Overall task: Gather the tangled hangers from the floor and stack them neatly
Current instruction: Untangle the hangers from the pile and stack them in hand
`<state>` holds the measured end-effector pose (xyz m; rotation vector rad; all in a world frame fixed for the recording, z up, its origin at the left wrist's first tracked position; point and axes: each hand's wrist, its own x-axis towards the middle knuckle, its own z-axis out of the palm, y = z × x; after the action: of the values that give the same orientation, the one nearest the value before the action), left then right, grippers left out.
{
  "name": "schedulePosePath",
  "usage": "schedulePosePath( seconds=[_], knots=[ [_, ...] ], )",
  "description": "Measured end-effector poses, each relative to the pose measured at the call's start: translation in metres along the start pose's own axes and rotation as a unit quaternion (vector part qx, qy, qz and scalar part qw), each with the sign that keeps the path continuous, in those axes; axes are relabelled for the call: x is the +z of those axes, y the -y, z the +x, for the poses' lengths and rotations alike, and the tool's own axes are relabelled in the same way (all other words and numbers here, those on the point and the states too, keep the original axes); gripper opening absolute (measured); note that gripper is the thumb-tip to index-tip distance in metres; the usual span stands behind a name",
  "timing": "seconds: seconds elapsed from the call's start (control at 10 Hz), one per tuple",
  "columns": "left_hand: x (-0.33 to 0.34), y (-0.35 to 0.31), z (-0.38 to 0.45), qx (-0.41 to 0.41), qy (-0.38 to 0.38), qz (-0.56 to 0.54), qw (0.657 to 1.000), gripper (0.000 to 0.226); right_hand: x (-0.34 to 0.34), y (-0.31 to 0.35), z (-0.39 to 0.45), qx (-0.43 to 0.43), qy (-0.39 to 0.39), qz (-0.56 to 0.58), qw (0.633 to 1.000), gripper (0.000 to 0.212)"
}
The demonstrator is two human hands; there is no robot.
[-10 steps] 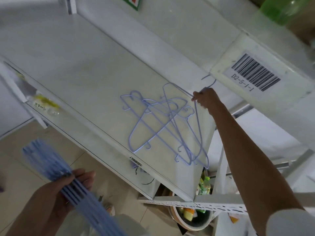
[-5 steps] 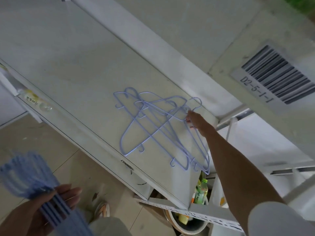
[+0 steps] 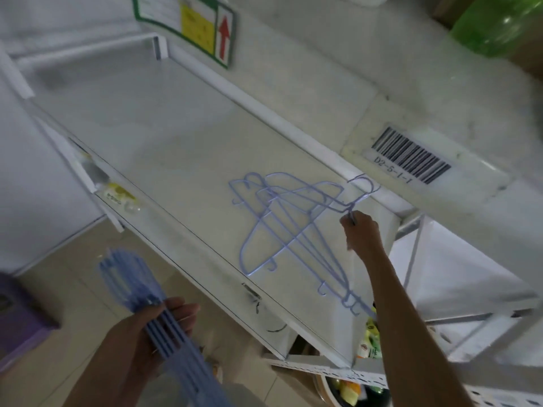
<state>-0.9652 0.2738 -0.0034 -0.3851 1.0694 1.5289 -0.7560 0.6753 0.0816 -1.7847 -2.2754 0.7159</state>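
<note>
We see the pile of hangers (image 3: 288,227), thin and pale purple, lying overlapped on the white shelf (image 3: 164,160), near its right end. Our right hand (image 3: 361,233) pinches the necks of these hangers just below their hooks, at the pile's right edge. Our left hand (image 3: 152,342), below the shelf's front edge and left of the pile, is closed around a bundle of blue hangers (image 3: 132,283). A barcode label (image 3: 410,155) sits on the ledge up and right of the pile.
</note>
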Motion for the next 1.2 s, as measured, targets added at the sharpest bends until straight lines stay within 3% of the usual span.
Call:
schedulePosePath(
  seconds=[0.1,0.3,0.4,0.5,0.6,0.7,0.8,1.0,1.2],
  knots=[
    [0.035,-0.02,-0.019,0.024,-0.008,0.028,0.999,0.044,-0.01,0.03,-0.058,-0.073,-0.034,0.091,0.993,0.025],
    [0.047,-0.04,-0.041,0.117,0.055,0.025,0.991,0.031,-0.008,0.114,-0.15,-0.211,0.118,0.238,0.941,0.022],
    [0.061,-0.052,-0.059,0.141,0.06,0.034,0.988,0.047,0.007,0.146,-0.183,-0.225,0.184,0.37,0.882,0.019],
    [0.062,-0.063,-0.072,0.148,0.074,0.065,0.984,0.052,0.061,0.167,-0.209,-0.216,0.236,0.389,0.864,0.015],
    [0.054,-0.065,-0.072,0.159,0.023,0.081,0.984,0.048,0.125,0.169,-0.237,-0.234,0.192,0.299,0.905,0.01],
    [0.03,-0.06,-0.067,0.193,-0.036,0.082,0.977,0.042,0.152,0.172,-0.255,-0.298,0.166,0.256,0.904,0.014],
    [0.007,-0.058,-0.07,0.214,-0.051,0.08,0.972,0.035,0.159,0.187,-0.26,-0.303,0.205,0.258,0.894,0.013],
    [-0.011,-0.076,-0.075,0.241,-0.059,0.037,0.968,0.033,0.165,0.215,-0.27,-0.327,0.165,0.244,0.898,0.014],
    [-0.013,-0.092,-0.067,0.255,-0.118,0.03,0.959,0.032,0.168,0.232,-0.267,-0.315,0.155,0.293,0.889,0.019]
  ],
)
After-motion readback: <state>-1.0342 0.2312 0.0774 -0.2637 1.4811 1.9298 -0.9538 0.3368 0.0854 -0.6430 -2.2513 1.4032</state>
